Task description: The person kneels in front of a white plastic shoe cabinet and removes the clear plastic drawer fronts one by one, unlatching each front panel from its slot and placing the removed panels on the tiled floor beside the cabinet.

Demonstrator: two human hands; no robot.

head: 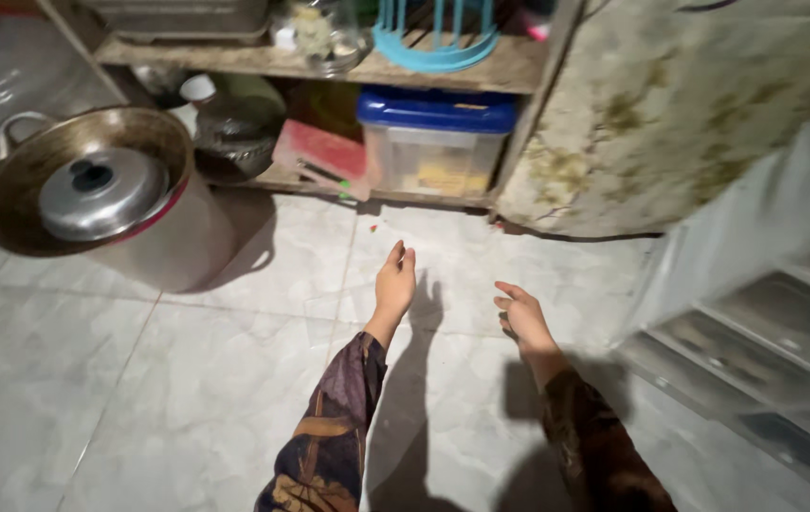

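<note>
Both hands hang empty, fingers loosely spread, over the tiled floor (187,379): left hand (394,284), right hand (521,318). Nearest ahead, a blue-lidded plastic box (435,142) on the low shelf (282,178); a large steel pot (130,204) stands left.

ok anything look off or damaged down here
Yes. The big steel pot on the floor tips toward the camera, with a small lid lying inside it. The cabinet side panel is stained and blotchy. Both hands, left and right, are empty.
</note>
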